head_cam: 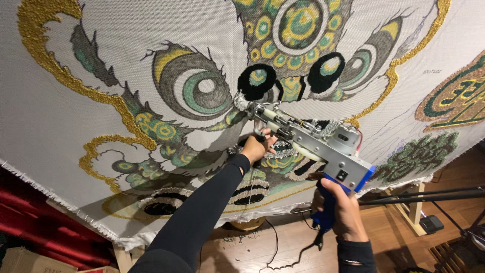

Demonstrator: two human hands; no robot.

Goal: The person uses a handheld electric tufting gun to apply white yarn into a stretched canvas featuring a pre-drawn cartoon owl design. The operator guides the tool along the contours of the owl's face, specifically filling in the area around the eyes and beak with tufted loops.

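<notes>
Cloth (126, 50) stretched before me bears a half-tufted beast face in gold, green and black. My right hand (339, 207) grips the blue handle of the tufting gun (313, 144); my left hand (256, 147) clasps its front grip, needle tip touching the cloth below the black nostrils.

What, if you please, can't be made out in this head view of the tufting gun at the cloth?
- The needle tip of the tufting gun: hidden by grey yarn fluff at the cloth.
- The front handle: covered by the left hand.
- The trigger: hidden under the right hand on the blue grip.
- The cord: its end is cut off by the bottom edge.
- The cloth's design: cut off at the top and right edges.
</notes>
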